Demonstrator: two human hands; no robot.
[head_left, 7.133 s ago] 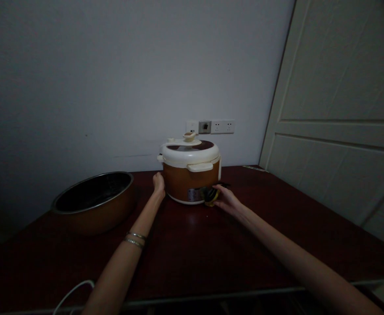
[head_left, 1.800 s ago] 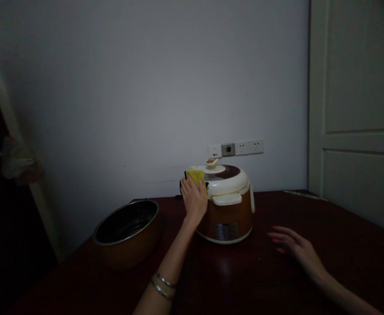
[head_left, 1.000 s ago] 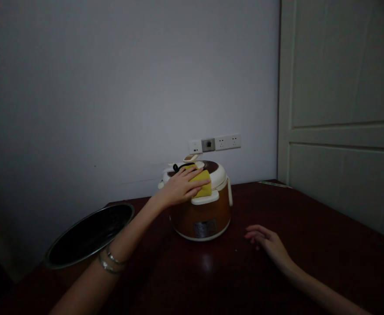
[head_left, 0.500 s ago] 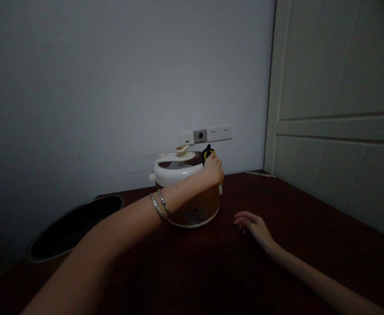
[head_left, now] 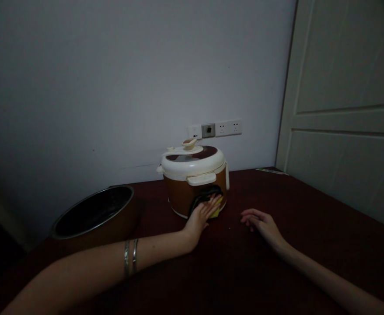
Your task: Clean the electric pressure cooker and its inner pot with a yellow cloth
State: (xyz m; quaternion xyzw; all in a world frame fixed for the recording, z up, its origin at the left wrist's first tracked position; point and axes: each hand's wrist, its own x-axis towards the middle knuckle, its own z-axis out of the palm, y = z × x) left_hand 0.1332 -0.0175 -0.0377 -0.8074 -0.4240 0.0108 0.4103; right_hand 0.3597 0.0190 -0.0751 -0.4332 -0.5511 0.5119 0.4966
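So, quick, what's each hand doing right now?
Left hand: open, pressing a yellow-and-black cloth against the cooker.
Right hand: open, loosely curled, holding nothing visible.

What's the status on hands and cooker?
Left hand holding yellow cloth against front of electric pressure cooker. Right hand empty, nearby. Lid on. Open pot left, not blocking.

the person's left grip point(head_left: 199, 218), with two silvery bangles point(head_left: 135, 255) round its forearm, presses a yellow-and-black cloth point(head_left: 216, 211) with outstretched fingers against the lower front of a brown cooker point(head_left: 192, 168), its white-rimmed lid on. the right grip point(head_left: 264, 228), empty and loosely bent, is at the dark red bench point(head_left: 238, 271), near the cooker's right side. a dark-lined pot point(head_left: 110, 231) stands left of the cooker, partly behind the left forearm, while sockets point(head_left: 228, 127) line the pale wall point(head_left: 113, 87) behind and a panelled door point(head_left: 349, 166) fills the right.
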